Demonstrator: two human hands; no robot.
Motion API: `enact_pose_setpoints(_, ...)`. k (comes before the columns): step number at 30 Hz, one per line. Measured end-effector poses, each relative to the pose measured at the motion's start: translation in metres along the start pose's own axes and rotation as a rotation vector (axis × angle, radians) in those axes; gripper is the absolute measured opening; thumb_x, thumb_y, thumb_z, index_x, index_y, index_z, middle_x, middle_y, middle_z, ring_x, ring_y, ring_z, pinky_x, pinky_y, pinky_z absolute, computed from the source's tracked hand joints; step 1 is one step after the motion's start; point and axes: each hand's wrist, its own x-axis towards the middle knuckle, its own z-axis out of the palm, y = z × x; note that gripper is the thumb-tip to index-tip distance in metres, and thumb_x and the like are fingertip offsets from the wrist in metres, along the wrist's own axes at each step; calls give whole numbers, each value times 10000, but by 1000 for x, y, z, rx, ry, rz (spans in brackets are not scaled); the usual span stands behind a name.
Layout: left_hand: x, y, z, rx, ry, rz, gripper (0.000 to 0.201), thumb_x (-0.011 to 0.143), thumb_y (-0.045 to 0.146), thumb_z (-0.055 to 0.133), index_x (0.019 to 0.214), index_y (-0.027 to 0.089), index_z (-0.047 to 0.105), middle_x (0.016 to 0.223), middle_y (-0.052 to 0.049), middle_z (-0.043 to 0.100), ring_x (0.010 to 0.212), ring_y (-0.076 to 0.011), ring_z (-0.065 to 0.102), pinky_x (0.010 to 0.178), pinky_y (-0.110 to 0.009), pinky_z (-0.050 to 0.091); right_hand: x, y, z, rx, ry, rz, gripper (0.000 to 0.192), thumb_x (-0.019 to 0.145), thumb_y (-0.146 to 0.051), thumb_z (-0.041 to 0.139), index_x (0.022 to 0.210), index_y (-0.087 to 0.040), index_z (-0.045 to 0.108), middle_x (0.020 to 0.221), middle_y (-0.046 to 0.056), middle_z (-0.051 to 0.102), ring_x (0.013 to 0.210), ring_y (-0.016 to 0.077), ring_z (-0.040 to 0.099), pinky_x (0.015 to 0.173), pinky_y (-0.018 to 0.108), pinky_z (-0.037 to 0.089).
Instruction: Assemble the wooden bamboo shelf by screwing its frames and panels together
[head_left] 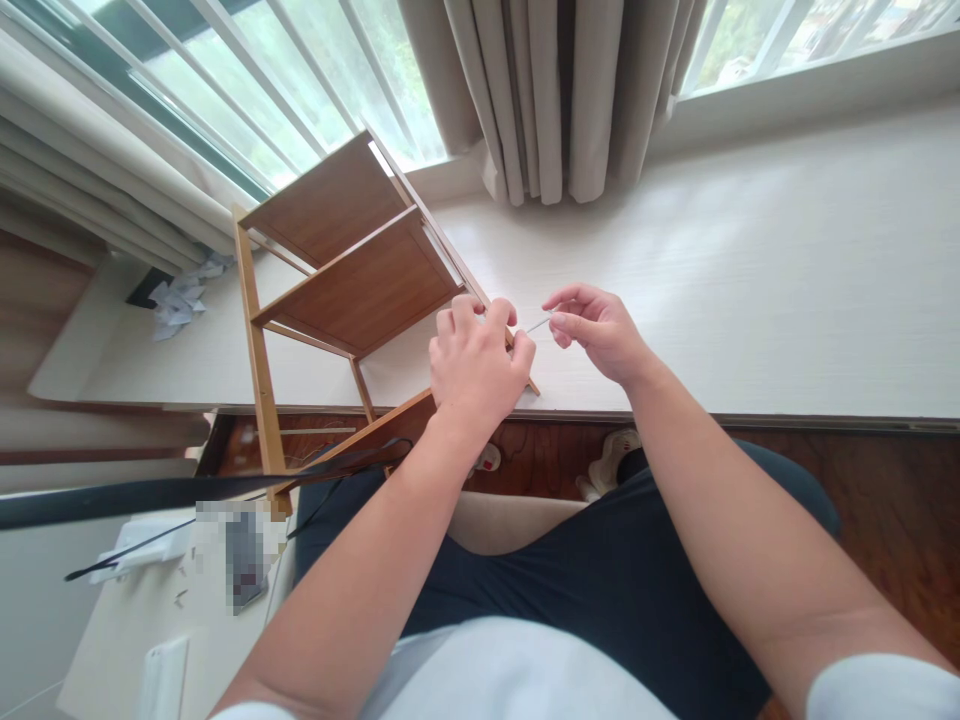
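One wooden rack (337, 295) sits tilted at left, reaching across the white ledge (750, 250) and out past its front edge, probably so that its right rail (437, 226) comes within easy reach. Its long posts (259, 370) run from the window (315, 80) side toward the person. The left hand (480, 360) is curled narrow around that rail, seemingly to steady it. Just beside it, a thin rod (538, 325) slants, its free end aimed left at the rail; the right hand (596, 330) pinches the other end in its fingertips, likely for fine control.
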Motion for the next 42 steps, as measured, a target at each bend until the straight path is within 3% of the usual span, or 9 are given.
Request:
enact_pose_setpoints(3,-1,0,1,10,54,38,257,932,322,489,1146,300,630,1527,-87,436,1443,-341,322,1034,-486,421,0,0,0,-16,8,7,362,738,-465,855,915,-192,697,653,-14,593,583,115,524,555,263,444)
enact_pose_setpoints(6,-1,-1,1,27,49,101,256,938,300,462,1106,307,655,1620,-16,358,1525,-293,218,1073,-471,390,0,0,0,-28,13,3,352,742,-466,852,900,-191,701,658,-9,600,588,118,528,551,265,443)
enact_pose_setpoints(12,-3,-1,-2,16,-9,173,283,978,328,418,1025,284,693,1583,-3,446,1533,-278,248,1070,-437,381,1,1,0,-44,26,1,374,717,-496,863,847,-188,696,659,-5,605,587,120,533,536,266,447)
enact_pose_setpoints(19,-6,-4,0,-21,-24,216,311,977,438,450,1087,269,686,1546,-53,490,1534,-301,239,1016,-401,429,1,3,-2,-55,23,-6,366,722,-489,863,778,-185,666,631,-6,601,568,115,525,538,266,443)
enact_pose_setpoints(23,-6,-4,2,-22,-34,227,271,933,408,540,1122,274,678,1485,-81,538,1530,-328,237,984,-415,457,1,2,-2,-61,23,-6,353,743,-481,851,766,-186,658,616,-8,598,564,117,519,546,270,439)
enact_pose_setpoints(35,-6,-7,6,11,-11,245,286,945,419,513,1148,277,654,1475,-84,534,1532,-325,225,1013,-432,455,0,-1,-1,-78,3,2,376,802,-431,809,617,-190,589,569,-6,566,572,120,503,595,283,426)
enact_pose_setpoints(42,-6,-7,5,19,-14,251,379,963,452,488,1303,332,603,1475,-59,535,1531,-301,224,1036,-411,438,-1,-3,0,-76,-20,-3,417,795,-497,800,598,-192,595,538,-11,543,544,118,478,547,278,381)
